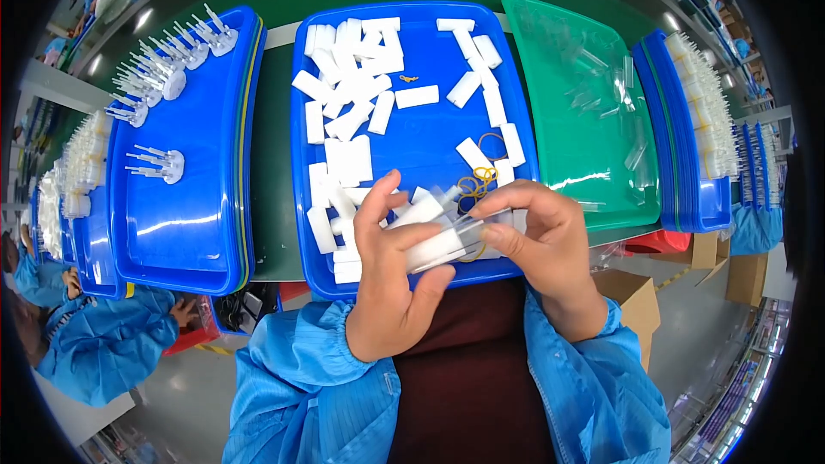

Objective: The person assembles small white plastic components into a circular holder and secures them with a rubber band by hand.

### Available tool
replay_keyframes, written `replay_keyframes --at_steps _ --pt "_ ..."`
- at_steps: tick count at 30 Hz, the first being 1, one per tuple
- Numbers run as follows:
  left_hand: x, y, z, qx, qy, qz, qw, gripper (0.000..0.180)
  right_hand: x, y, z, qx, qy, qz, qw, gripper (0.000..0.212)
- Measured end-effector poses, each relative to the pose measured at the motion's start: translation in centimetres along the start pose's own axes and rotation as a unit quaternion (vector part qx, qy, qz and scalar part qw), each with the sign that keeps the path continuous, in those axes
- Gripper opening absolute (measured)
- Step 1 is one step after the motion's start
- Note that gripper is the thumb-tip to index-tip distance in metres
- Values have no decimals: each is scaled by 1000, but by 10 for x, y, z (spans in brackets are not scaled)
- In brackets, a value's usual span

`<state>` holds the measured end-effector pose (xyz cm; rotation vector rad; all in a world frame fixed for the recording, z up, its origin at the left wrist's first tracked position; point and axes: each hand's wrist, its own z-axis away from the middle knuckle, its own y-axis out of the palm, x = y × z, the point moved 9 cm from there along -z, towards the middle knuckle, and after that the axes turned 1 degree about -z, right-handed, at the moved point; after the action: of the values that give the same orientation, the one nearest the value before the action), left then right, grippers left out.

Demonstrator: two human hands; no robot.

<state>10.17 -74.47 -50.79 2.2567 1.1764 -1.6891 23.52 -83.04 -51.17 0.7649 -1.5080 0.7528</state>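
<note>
Over the near part of a blue tray (412,142), my two hands meet at a small clear plastic case (468,230). A white rectangular block (434,247) lies at its left part; whether it is fully inside, I cannot tell. My left hand (391,271) holds the block's end between thumb and fingers, with the index finger raised. With thumb and forefinger my right hand (546,249) pinches the clear case's right end. Beneath the hands, more white blocks (348,159) lie loosely piled in the tray. Yellow rubber bands (478,180) are just beyond my right fingertips.
A green tray (593,180) with clear plastic pieces (634,155) stands at the right. At the left, a blue tray (176,236) carries white pronged parts (159,163). Stacked blue trays (666,137) flank the green one. A co-worker's blue sleeve (112,348) shows at lower left.
</note>
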Motion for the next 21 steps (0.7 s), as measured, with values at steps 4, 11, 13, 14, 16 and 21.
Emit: replay_keyframes --at_steps 4,11,13,14,16,21 --pt "1 -2 3 -28 46 70 996 67 7 8 0 25 -39 104 993 20" --pt "-1 6 8 -47 96 85 991 101 14 23 4 43 -91 132 986 20" --pt "3 3 7 -48 103 93 989 103 23 30 8 36 -125 186 974 20" --pt "4 2 8 -50 107 102 988 105 23 30 9 35 -124 186 974 20" --pt "1 3 10 -46 107 102 988 105 23 28 10 36 -134 187 972 20" --pt "2 0 8 -71 50 215 973 75 33 22 14 36 -196 201 959 20"
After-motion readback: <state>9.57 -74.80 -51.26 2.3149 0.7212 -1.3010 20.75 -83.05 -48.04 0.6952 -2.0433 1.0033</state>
